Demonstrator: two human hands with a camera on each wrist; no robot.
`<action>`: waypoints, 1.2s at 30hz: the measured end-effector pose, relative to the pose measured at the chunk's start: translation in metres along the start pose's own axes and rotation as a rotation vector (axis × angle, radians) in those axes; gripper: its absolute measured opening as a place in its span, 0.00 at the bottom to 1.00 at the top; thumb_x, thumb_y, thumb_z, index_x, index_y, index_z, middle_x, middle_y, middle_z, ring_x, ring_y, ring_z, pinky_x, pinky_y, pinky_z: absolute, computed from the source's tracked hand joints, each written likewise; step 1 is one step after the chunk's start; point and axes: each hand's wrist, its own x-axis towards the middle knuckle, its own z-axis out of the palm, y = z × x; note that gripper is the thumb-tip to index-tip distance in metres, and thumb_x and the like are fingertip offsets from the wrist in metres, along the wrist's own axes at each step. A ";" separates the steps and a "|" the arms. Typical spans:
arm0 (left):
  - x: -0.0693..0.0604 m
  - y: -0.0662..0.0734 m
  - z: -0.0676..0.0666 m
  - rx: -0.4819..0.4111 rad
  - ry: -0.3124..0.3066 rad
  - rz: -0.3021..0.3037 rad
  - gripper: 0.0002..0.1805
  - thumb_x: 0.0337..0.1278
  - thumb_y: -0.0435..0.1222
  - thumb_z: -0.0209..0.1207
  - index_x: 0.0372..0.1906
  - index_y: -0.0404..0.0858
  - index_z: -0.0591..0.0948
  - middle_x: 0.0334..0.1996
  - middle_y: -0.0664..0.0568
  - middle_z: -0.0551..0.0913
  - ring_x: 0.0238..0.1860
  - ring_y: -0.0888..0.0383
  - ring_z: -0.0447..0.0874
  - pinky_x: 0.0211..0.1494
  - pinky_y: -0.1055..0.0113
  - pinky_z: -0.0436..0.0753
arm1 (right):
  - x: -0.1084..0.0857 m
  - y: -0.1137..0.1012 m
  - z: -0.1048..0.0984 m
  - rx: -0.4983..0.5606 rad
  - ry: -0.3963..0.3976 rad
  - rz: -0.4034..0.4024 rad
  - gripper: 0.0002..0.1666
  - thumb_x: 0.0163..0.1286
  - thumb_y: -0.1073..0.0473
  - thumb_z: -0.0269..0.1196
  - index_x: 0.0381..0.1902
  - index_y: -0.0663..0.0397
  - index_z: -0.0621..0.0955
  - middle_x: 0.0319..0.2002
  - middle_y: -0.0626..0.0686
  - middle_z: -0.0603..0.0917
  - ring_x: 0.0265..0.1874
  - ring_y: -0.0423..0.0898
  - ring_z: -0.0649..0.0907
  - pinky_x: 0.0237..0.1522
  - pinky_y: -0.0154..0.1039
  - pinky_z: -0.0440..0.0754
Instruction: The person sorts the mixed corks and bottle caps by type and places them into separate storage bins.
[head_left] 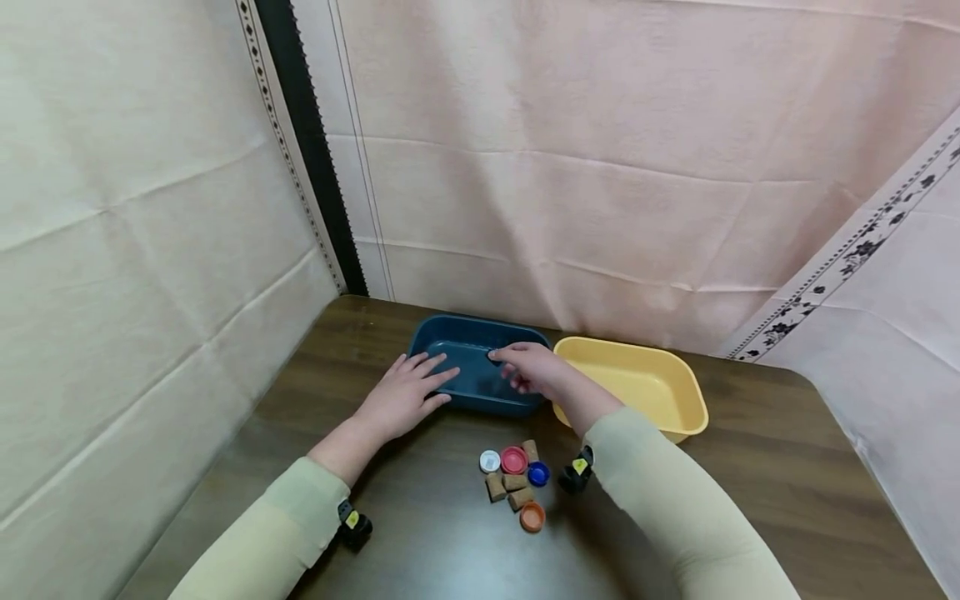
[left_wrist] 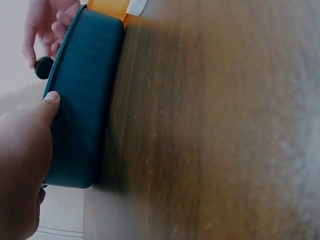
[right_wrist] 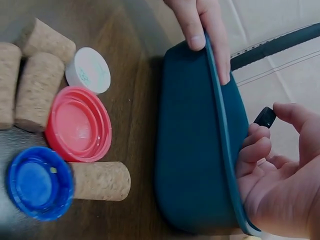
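A blue plastic bin (head_left: 480,405) stands at the back of the table. My left hand (head_left: 401,395) rests on its left end with straight, spread fingers; in the left wrist view its thumb (left_wrist: 52,97) touches the outer wall at the rim. Above the bin's inside, my right hand (head_left: 534,368) pinches a small black bottle cap (right_wrist: 265,117) between thumb and index finger, its other fingers loosely curled. In front of the bin lie a white cap (head_left: 490,462), a red cap (head_left: 513,460), a blue cap (head_left: 538,474), an orange cap (head_left: 532,517) and several corks (head_left: 521,498).
A yellow bin (head_left: 637,379) stands just right of the blue one, partly behind the right forearm. Pale cloth (head_left: 600,208) hangs behind the wooden table (head_left: 420,533) and at both sides. Each wrist wears a small black camera (head_left: 354,527).
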 end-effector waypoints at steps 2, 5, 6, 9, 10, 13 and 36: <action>0.000 0.000 0.001 0.003 0.000 -0.003 0.31 0.71 0.61 0.46 0.75 0.61 0.64 0.77 0.53 0.59 0.76 0.44 0.54 0.76 0.41 0.49 | 0.007 0.000 0.002 -0.013 0.011 0.011 0.26 0.69 0.43 0.65 0.56 0.53 0.79 0.49 0.65 0.80 0.28 0.49 0.77 0.28 0.33 0.77; 0.001 0.001 0.002 0.008 -0.001 -0.006 0.31 0.71 0.61 0.45 0.75 0.61 0.63 0.77 0.54 0.58 0.76 0.45 0.53 0.76 0.41 0.48 | 0.016 -0.001 0.004 -0.056 0.030 0.026 0.25 0.70 0.44 0.64 0.55 0.54 0.79 0.49 0.64 0.81 0.28 0.50 0.78 0.27 0.33 0.77; 0.001 0.001 0.002 0.007 0.000 -0.006 0.31 0.71 0.61 0.45 0.75 0.62 0.63 0.77 0.54 0.59 0.76 0.45 0.54 0.76 0.41 0.49 | 0.019 -0.001 0.005 -0.072 0.038 0.029 0.24 0.70 0.44 0.64 0.55 0.54 0.80 0.48 0.64 0.82 0.28 0.50 0.78 0.27 0.34 0.77; 0.001 0.003 0.003 0.004 -0.003 -0.006 0.31 0.71 0.61 0.45 0.75 0.62 0.63 0.77 0.55 0.58 0.76 0.45 0.54 0.76 0.42 0.49 | 0.028 0.000 0.004 -0.145 0.078 0.030 0.23 0.71 0.45 0.63 0.54 0.55 0.80 0.45 0.62 0.83 0.26 0.48 0.78 0.27 0.34 0.78; 0.001 0.004 0.003 0.000 -0.004 -0.006 0.31 0.71 0.61 0.45 0.75 0.62 0.63 0.77 0.55 0.58 0.76 0.45 0.54 0.76 0.42 0.49 | 0.031 0.001 0.004 -0.171 0.095 0.029 0.23 0.71 0.45 0.63 0.53 0.55 0.80 0.44 0.61 0.84 0.26 0.48 0.78 0.27 0.34 0.78; 0.001 0.006 0.003 -0.001 -0.011 -0.013 0.31 0.71 0.62 0.45 0.75 0.63 0.62 0.77 0.56 0.57 0.77 0.46 0.53 0.77 0.42 0.49 | 0.040 0.005 0.005 -0.223 0.130 0.037 0.21 0.71 0.46 0.63 0.52 0.56 0.80 0.39 0.59 0.84 0.24 0.46 0.77 0.27 0.34 0.78; -0.001 -0.001 0.001 0.011 0.014 -0.002 0.29 0.72 0.60 0.45 0.75 0.63 0.64 0.77 0.56 0.58 0.76 0.47 0.56 0.77 0.44 0.50 | 0.084 -0.005 0.046 -0.561 0.133 0.006 0.25 0.72 0.49 0.63 0.60 0.57 0.76 0.33 0.54 0.83 0.29 0.48 0.83 0.35 0.41 0.82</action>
